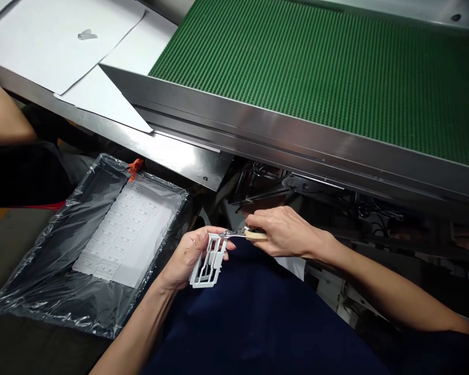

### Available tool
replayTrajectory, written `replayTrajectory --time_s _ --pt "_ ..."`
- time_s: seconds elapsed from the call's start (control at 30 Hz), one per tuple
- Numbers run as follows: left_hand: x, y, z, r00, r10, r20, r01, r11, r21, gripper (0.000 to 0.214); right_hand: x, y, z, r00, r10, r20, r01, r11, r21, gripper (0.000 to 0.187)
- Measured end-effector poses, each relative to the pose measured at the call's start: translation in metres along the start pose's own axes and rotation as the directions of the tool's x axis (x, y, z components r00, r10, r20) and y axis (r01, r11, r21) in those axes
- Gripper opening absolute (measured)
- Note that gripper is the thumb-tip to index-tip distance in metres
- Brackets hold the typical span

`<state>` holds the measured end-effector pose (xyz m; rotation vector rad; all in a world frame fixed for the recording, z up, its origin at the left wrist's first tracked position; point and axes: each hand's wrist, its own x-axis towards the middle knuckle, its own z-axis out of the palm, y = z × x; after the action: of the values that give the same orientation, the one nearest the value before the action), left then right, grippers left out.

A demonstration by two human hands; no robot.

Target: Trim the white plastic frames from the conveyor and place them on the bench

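Observation:
In front of my lap, my left hand point(190, 254) grips a white plastic frame point(210, 263) with several slots through it. The frame hangs tilted below my thumb and fingers. My right hand point(284, 230) is closed around the pale yellow handles of a pair of metal nippers point(237, 233). The jaws of the nippers reach the upper edge of the frame, close to my left fingertips. Whether the jaws are fully closed on the plastic is too small to tell.
A tray point(35, 307) lined with clear plastic, holding rows of white parts point(117, 234) and an orange clip point(135, 167), is at left. Beyond runs a green conveyor belt point(316, 67) with a metal rail. White sheets point(54, 41) carry a small grey piece point(87, 35). Another person's arm point(5, 114) shows.

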<state>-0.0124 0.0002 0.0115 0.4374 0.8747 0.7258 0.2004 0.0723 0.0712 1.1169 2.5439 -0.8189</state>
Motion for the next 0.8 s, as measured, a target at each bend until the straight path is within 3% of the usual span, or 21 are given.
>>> replayTrajectory --time_s 0.17,0.3,0.4,0.57,0.8 --pt "0.001 0.001 0.001 1.000 -0.018 -0.002 0.018 0.998 -0.060 0.050 0.002 0.003 0.006 0.996 0.081 -0.038 -0.070 0.968 0.242 0.010" --pt "0.002 0.002 0.001 0.999 -0.022 -0.023 0.019 0.994 -0.109 0.052 0.005 0.010 0.015 0.954 0.288 -0.080 -0.222 0.863 0.454 0.025" --pt "0.008 0.004 -0.001 0.997 -0.007 -0.082 -0.007 0.985 -0.173 0.048 0.008 0.015 0.024 0.925 0.371 -0.082 -0.259 0.773 0.579 0.030" --pt "0.026 0.014 -0.009 0.962 0.113 -0.249 -0.193 0.927 -0.323 0.034 0.012 0.008 0.047 0.899 0.438 -0.015 -0.236 0.514 0.825 0.030" --pt "0.038 0.024 -0.011 0.920 0.182 -0.347 -0.308 0.884 -0.353 0.028 0.022 -0.021 0.067 0.939 0.335 0.082 -0.131 0.127 0.983 0.021"
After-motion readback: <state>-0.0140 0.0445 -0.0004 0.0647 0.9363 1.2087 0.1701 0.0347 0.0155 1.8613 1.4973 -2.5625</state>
